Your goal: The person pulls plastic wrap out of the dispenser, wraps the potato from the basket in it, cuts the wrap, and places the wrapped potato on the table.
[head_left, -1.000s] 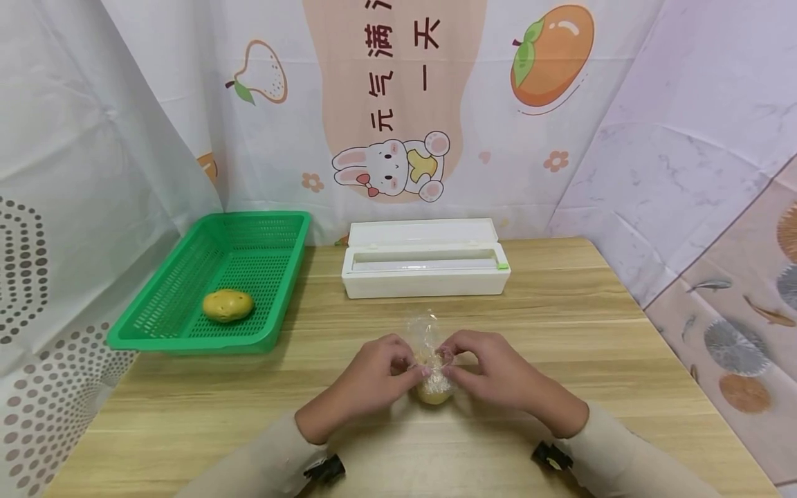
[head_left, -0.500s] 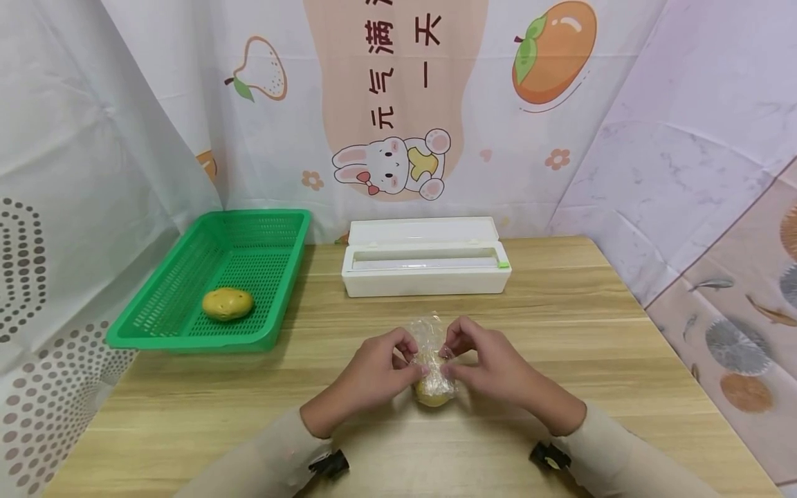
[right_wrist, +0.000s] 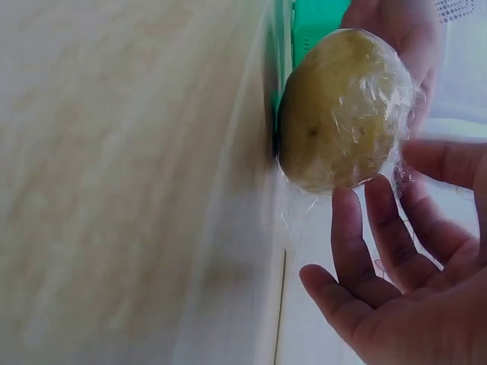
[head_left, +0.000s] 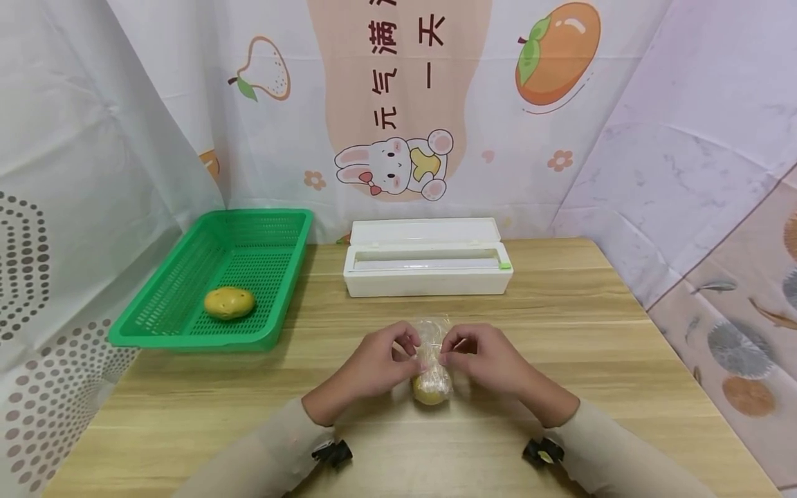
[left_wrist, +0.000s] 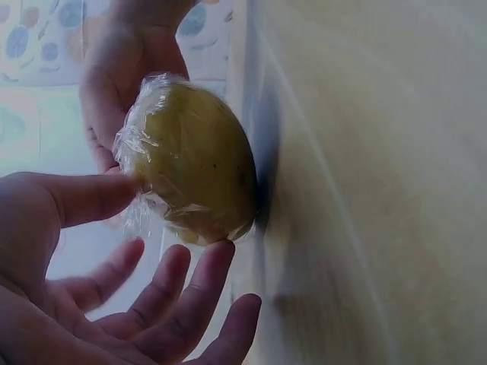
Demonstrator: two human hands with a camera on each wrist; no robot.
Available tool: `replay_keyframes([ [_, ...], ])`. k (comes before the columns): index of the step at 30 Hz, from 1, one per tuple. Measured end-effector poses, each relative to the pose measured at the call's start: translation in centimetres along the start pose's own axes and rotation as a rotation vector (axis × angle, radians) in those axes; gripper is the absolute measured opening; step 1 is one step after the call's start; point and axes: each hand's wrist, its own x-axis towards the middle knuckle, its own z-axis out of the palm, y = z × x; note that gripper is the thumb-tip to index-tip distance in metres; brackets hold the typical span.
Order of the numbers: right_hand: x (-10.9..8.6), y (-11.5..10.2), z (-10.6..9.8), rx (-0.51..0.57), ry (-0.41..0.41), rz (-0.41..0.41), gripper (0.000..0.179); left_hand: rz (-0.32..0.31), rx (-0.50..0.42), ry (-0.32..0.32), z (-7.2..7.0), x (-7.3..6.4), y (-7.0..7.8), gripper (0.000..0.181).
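Note:
A yellow potato (head_left: 429, 393) stands on the table in front of me, wrapped in clear cling film (head_left: 434, 339) that bunches and sticks up at its far side. My left hand (head_left: 380, 360) holds the film at the left, its thumb pressing the wrap. In the left wrist view, a fingertip touches the potato (left_wrist: 202, 156) low on its side. From the right, my right hand (head_left: 488, 360) holds the film with thumb and curved fingers. The right wrist view has its fingertips against the wrapped potato (right_wrist: 335, 114). Film partly hides the fingertips' contact.
A green basket (head_left: 283, 304) at the left holds another potato (head_left: 229, 303), unwrapped. Behind the hands, a white cling film box (head_left: 429, 283) stands with its lid up and a roll inside. Printed curtains (head_left: 249, 173) border the wooden table (head_left: 591, 332) at the back and sides.
Both hands have shifted slightly along the film, and their fingertips have moved on it. More of the film shows standing up between them. The potato has stayed nearly in place.

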Motion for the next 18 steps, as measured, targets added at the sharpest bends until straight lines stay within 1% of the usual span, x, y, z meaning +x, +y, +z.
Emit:
replay_keyframes([
  [2, 0.2, 0.1, 0.0, -0.009, 0.014, 0.026, 0.007, 0.017, 0.029, -0.008, -0.1, 0.1, 0.2, 0.023],
  [6, 0.7, 0.2, 0.0, -0.006, 0.035, 0.058, 0.010, 0.078, 0.148, -0.017, -0.3, 0.3, 0.6, 0.031],
  [8, 0.8, 0.4, 0.0, 0.015, 0.036, 0.080, 0.017, 0.106, 0.196, -0.026, -0.4, 0.3, 0.7, 0.037],
  [10, 1.0, 0.6, 0.0, 0.039, 0.035, 0.121, 0.029, 0.122, 0.213, -0.037, -0.5, 0.2, 0.6, 0.038],
  [11, 1.1, 0.7, 0.0, 0.052, 0.034, 0.150, 0.035, 0.126, 0.217, -0.044, -0.6, 0.2, 0.6, 0.037],
  [14, 1.4, 1.0, -0.2, 0.085, 0.034, 0.235, 0.052, 0.137, 0.235, -0.055, -0.7, 0.1, 0.5, 0.024],
  [16, 1.4, 1.2, -0.4, 0.118, 0.031, 0.288, 0.059, 0.137, 0.243, -0.055, -0.7, 0.2, 0.4, 0.014],
  [18, 1.5, 1.4, -0.6, 0.141, 0.022, 0.323, 0.063, 0.123, 0.231, -0.054, -0.7, 0.4, 0.3, 0.008],
])
